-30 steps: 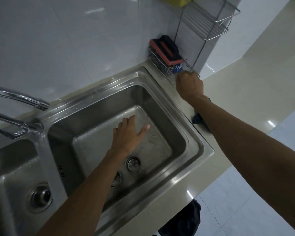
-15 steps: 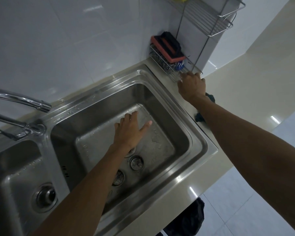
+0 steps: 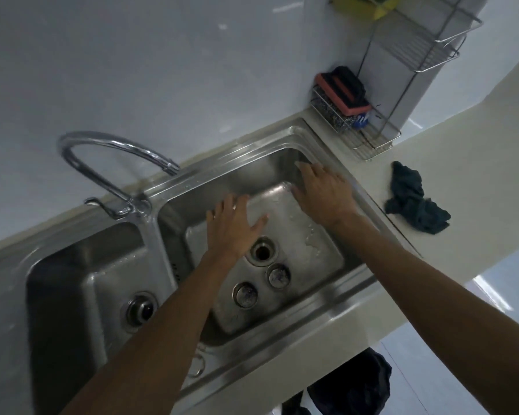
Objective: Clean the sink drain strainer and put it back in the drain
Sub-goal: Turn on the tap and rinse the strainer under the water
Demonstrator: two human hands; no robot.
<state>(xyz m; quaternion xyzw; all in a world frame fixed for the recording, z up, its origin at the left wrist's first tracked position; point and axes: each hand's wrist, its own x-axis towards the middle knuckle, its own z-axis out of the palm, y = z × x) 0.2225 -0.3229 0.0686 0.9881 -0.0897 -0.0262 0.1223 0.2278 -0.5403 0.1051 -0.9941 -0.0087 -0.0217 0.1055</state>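
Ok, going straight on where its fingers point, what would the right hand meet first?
Probably the right basin's back wall, near its far corner; the right hand looks close to it, but depth is unclear.

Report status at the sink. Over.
Left hand open over basin floor, right hand open near far corner, both empty. Drain open, two round strainer pieces lying beside it. Nothing covers the drain.
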